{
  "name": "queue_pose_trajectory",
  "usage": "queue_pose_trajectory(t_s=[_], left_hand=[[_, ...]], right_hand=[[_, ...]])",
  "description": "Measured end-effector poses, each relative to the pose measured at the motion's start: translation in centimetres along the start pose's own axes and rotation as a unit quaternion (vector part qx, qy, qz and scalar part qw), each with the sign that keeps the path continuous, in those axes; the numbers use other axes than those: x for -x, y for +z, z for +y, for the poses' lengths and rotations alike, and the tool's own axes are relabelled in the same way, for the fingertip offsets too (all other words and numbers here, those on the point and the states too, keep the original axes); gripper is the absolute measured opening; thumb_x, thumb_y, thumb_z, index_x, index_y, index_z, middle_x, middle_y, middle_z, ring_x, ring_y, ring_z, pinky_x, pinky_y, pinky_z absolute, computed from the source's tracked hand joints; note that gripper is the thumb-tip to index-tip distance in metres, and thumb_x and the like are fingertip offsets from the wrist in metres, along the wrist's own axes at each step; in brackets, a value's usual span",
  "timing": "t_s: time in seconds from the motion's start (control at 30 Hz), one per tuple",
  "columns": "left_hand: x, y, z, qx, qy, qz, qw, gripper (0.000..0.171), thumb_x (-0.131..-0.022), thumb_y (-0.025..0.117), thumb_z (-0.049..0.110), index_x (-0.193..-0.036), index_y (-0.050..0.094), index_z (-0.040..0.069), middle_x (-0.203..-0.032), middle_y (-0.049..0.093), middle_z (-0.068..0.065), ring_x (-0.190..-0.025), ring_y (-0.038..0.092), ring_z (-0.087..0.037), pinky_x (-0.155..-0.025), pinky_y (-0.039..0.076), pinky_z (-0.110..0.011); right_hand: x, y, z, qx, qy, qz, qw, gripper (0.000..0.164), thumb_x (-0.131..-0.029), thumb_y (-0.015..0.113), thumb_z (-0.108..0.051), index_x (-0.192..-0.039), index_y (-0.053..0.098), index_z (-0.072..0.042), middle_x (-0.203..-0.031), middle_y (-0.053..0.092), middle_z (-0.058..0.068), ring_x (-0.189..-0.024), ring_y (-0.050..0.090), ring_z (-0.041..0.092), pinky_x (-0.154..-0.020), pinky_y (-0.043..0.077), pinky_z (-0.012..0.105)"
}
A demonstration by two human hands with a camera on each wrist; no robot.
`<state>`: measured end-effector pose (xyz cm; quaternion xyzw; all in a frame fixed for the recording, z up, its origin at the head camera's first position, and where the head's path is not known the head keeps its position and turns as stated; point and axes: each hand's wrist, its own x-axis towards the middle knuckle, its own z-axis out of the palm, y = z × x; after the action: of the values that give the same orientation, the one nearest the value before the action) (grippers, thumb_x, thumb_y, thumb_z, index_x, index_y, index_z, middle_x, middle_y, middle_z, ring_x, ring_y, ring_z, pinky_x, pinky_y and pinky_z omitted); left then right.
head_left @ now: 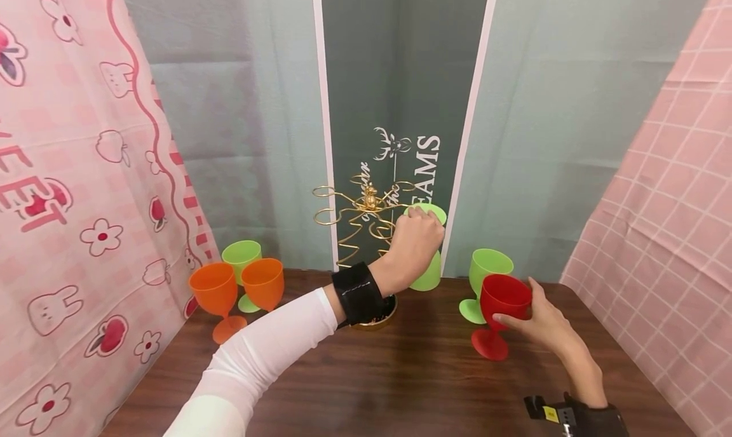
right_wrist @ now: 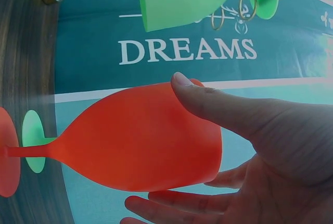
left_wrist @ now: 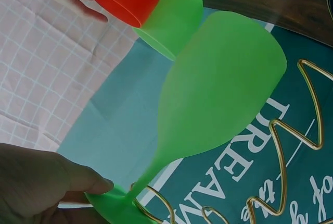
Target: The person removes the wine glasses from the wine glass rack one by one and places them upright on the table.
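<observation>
My left hand [head_left: 413, 240] pinches the foot of a green plastic goblet [left_wrist: 218, 88], which hangs bowl-down beside the gold wire rack [head_left: 369, 201]. In the left wrist view, the goblet's stem is right at a wire loop of the rack. On the right side of the table, my right hand [head_left: 546, 322] holds a red goblet [head_left: 504, 302] by its bowl, thumb on the near side and fingers round the far side. The red goblet is upright, its foot low at the tabletop. Just behind it stands another green goblet [head_left: 490, 263], partly covered by the red one.
Two orange goblets [head_left: 213, 289] and a green goblet [head_left: 241, 254] stand upright at the left of the brown wooden table [head_left: 366, 380]. The rack's round base [head_left: 377, 326] is partly behind my left wrist. Printed cloths [head_left: 200, 107] hang along the back and sides.
</observation>
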<state>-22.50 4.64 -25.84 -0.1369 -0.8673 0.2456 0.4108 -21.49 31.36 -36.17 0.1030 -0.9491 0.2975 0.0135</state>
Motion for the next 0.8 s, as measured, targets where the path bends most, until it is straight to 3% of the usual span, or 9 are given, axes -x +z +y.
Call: queue_pose_trajectory(t_s=[0.2, 0.6, 0.8], left_hand=[[0.17, 0.08, 0.14, -0.002, -0.004, 0.024, 0.9997, 0.028, -0.098, 0.053, 0.007, -0.075, 0.064, 0.019, -0.067, 0.061, 0.006, -0.064, 0.058, -0.005, -0.048, 0.044, -0.018], [0.17, 0.19, 0.15, 0.015, 0.005, 0.030, 0.9994, 0.023, -0.099, 0.055, 0.009, -0.091, 0.076, 0.015, -0.079, 0.073, -0.001, -0.075, 0.069, -0.009, -0.052, 0.051, -0.020], [0.42, 0.30, 0.22, 0.015, 0.008, 0.045, 0.9988, 0.025, -0.099, 0.053, 0.007, -0.090, 0.075, 0.016, -0.075, 0.069, 0.002, -0.071, 0.067, -0.008, -0.051, 0.049, -0.020]], right_hand=[[0.05, -0.01, -0.05, -0.005, -0.005, 0.003, 1.000, 0.113, -0.088, 0.078, -0.037, -0.151, 0.004, 0.021, -0.138, 0.040, 0.044, -0.121, 0.048, 0.060, -0.086, 0.056, 0.062], [0.20, 0.02, -0.30, 0.004, -0.002, 0.001, 1.000, 0.112, -0.089, 0.077, -0.037, -0.151, 0.004, 0.021, -0.140, 0.039, 0.045, -0.123, 0.047, 0.061, -0.089, 0.054, 0.065], [0.13, 0.07, -0.30, 0.007, 0.001, -0.001, 1.000, 0.112, -0.089, 0.077, -0.037, -0.151, 0.004, 0.021, -0.140, 0.039, 0.044, -0.123, 0.047, 0.060, -0.089, 0.054, 0.065]])
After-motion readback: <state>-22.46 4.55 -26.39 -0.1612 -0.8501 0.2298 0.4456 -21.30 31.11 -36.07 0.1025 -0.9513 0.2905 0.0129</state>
